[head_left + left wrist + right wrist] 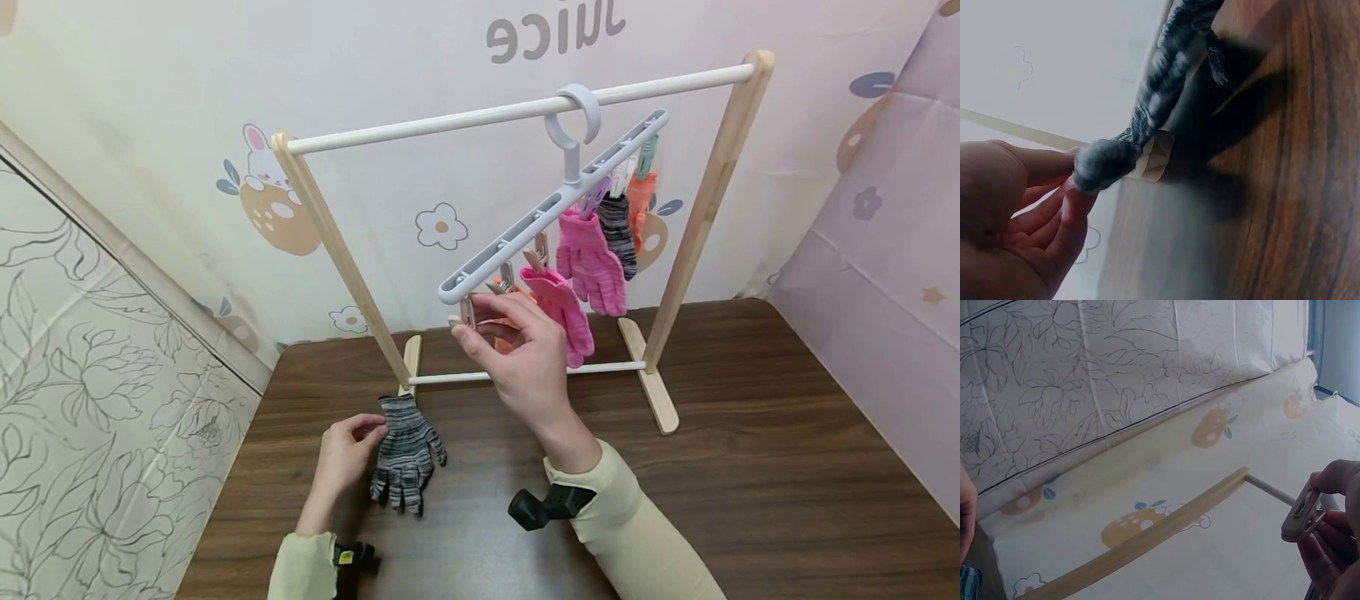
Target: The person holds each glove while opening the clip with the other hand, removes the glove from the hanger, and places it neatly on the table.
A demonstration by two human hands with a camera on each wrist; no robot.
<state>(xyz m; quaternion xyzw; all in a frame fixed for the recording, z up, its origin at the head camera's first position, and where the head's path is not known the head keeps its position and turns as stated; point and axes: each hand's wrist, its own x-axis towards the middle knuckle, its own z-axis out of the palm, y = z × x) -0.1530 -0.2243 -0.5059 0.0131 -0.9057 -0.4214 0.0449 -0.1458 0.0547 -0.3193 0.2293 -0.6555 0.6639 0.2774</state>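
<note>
My left hand (343, 457) pinches the edge of a black-and-grey striped knit glove (407, 454) above the table. In the left wrist view the glove (1159, 87) dangles from the thumb and fingertips, partly blurred. Up at the near end of a pale grey hanger (525, 232), my right hand (531, 358) pinches a pinkish clothespin (468, 312); the right wrist view shows this clothespin (1300, 515) between thumb and fingers. Beside that hand hangs a pink glove (561, 312), with an orange glove (504, 333) mostly hidden behind the fingers.
The hanger hooks over the white rod (442, 123) of a wooden stand (697, 225). Farther along hang another pink glove (592, 258), a striped glove (618, 233) and an orange glove (640, 208). A brown wooden table (772, 467) lies below, with patterned cloth behind.
</note>
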